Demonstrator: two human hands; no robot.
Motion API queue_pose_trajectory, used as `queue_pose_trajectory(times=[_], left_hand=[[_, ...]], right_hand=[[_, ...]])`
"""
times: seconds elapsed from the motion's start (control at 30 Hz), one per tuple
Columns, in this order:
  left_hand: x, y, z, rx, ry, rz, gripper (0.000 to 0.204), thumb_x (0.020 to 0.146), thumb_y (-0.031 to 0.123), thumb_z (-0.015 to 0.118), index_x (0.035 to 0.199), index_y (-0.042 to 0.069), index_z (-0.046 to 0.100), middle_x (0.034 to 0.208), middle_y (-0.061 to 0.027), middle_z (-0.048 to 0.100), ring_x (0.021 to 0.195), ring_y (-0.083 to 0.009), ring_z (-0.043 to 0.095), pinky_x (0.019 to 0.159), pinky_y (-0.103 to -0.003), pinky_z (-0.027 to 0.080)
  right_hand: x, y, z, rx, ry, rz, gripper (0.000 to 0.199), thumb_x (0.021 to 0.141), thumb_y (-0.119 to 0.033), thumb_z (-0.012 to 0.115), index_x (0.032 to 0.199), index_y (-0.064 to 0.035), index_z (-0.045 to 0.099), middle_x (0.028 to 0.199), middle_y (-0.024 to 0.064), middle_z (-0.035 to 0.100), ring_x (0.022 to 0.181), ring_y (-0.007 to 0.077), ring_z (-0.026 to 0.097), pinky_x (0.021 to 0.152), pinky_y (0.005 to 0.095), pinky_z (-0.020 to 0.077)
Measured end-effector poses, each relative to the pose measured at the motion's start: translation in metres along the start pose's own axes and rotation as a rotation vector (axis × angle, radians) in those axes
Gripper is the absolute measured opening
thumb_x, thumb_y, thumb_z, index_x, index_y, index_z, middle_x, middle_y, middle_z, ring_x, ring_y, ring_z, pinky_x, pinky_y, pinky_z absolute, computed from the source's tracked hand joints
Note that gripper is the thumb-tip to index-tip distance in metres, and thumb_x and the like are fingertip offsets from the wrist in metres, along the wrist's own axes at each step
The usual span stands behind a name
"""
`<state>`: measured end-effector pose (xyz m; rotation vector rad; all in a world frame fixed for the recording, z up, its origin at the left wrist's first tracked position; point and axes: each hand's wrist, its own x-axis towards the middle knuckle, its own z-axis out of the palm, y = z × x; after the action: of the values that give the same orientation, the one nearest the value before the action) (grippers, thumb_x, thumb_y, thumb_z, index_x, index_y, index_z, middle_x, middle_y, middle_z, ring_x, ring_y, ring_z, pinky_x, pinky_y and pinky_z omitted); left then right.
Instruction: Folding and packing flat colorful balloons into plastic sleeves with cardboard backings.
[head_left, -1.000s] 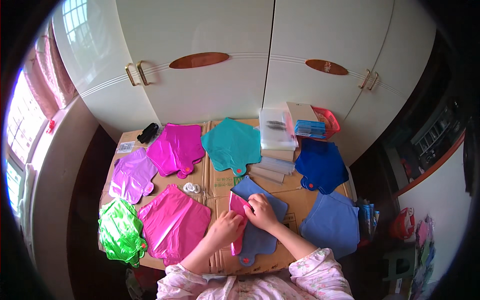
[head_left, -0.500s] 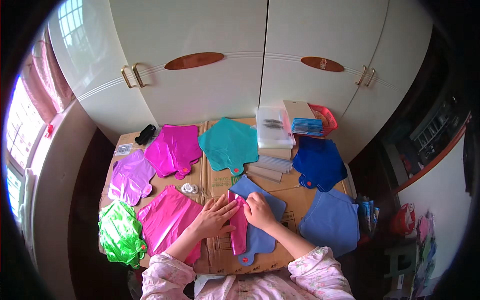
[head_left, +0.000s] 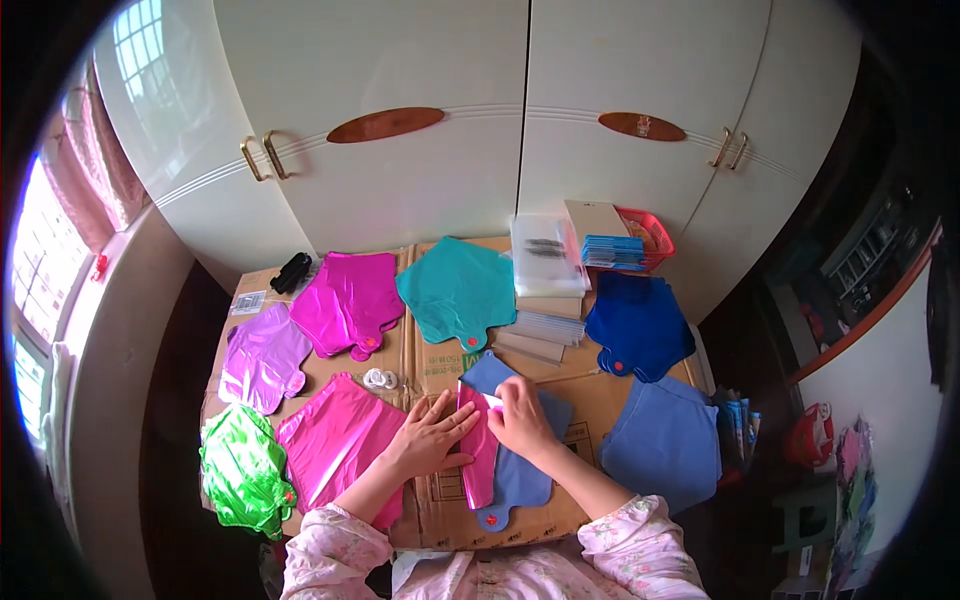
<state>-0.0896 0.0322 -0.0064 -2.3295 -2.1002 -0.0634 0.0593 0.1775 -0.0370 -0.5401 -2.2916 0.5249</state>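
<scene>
Brown cardboard [head_left: 437, 366] is covering the work surface. On it, a narrow folded strip of glossy pink foil [head_left: 482, 478] is lying over a matte slate-blue sheet [head_left: 525, 482]. The left hand [head_left: 422, 442] is lying flat, fingers spread, their tips touching the strip; the right hand [head_left: 524, 422] is curling inward at its upper right edge, something small and white showing by the fingertips, its hold unclear. Beyond, a pentagonal teal sheet [head_left: 460, 290] is gleaming before smooth, pale cabinet doors [head_left: 390, 195].
</scene>
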Motion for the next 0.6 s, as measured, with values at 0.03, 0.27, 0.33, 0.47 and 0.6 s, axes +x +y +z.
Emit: queue_pose_trajectory(times=[0.03,0.27,0.33,0.47,0.6], left_hand=[[0.0,0.0,0.001,0.001,-0.002,0.001,0.074,0.085,0.06,0.051,0.145,0.022,0.034,0.147,0.0008,0.038,0.139,-0.0307,0.027,0.111,-0.052,0.022],[0.001,0.0,-0.001,-0.01,-0.027,-0.004,0.075,0.085,0.061,0.051,0.146,0.021,0.032,0.149,0.0008,0.035,0.14,-0.0297,0.025,0.112,-0.053,0.02],[0.001,0.001,-0.003,-0.019,-0.036,-0.01,0.075,0.085,0.061,0.05,0.146,0.021,0.032,0.149,0.0006,0.035,0.141,-0.0292,0.025,0.112,-0.054,0.02],[0.012,-0.01,-0.001,-0.022,-0.076,-0.074,0.071,0.088,0.059,0.046,0.146,0.02,0.032,0.149,-0.0006,0.035,0.142,-0.0301,0.021,0.113,-0.054,0.014],[0.017,-0.024,0.004,0.003,-0.008,-0.094,0.061,0.092,0.051,0.044,0.144,0.019,0.037,0.146,0.0012,0.04,0.142,-0.0274,0.022,0.113,-0.055,0.013]], right_hand=[[0.004,-0.01,-0.009,-0.058,-0.025,-0.044,0.019,0.077,-0.012,0.065,0.088,0.001,0.056,0.097,0.0141,0.053,0.1,0.0318,0.051,0.085,0.042,0.044],[-0.016,-0.032,-0.029,-0.166,-0.365,-0.118,0.048,0.072,-0.026,0.075,0.108,0.0002,0.056,0.11,0.0116,0.056,0.106,0.0278,0.053,0.092,0.0393,0.0435],[-0.02,-0.029,-0.027,-0.142,-0.314,-0.14,0.048,0.072,-0.025,0.075,0.108,0.0004,0.056,0.11,0.0121,0.056,0.106,0.0275,0.053,0.093,0.038,0.0436],[-0.018,-0.028,-0.03,-0.166,-0.364,-0.149,0.05,0.071,-0.025,0.076,0.109,0.0012,0.056,0.111,0.013,0.056,0.107,0.0276,0.054,0.094,0.037,0.0436],[-0.021,-0.028,-0.027,-0.193,-0.346,-0.182,0.053,0.071,-0.026,0.076,0.111,0.0016,0.055,0.112,0.0135,0.057,0.108,0.0274,0.054,0.095,0.037,0.0432]])
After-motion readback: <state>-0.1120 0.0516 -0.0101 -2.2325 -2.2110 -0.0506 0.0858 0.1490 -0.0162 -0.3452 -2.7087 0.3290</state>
